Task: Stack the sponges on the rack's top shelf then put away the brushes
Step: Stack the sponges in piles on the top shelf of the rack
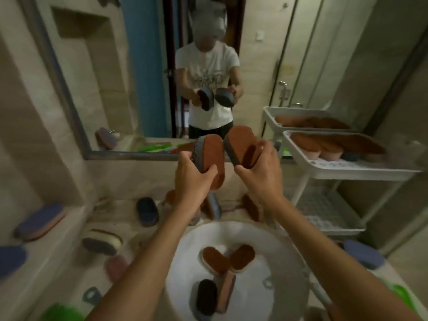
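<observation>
While the left hand point(192, 181) holds the left sponge point(212, 154), the right hand point(261, 174) holds the right sponge point(240, 143) above the basin point(183, 262)

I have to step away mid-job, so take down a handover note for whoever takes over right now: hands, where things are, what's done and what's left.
Left hand grips one sponge. Right hand grips a second sponge. Both are raised above the sink.
Done: the rack's top shelf already holds several shelved sponges.
Left: shelve these two, then the sink sponges and the counter sponges.
Green items at the bottom edge may be brushes, but they are too blurred to tell.
</observation>
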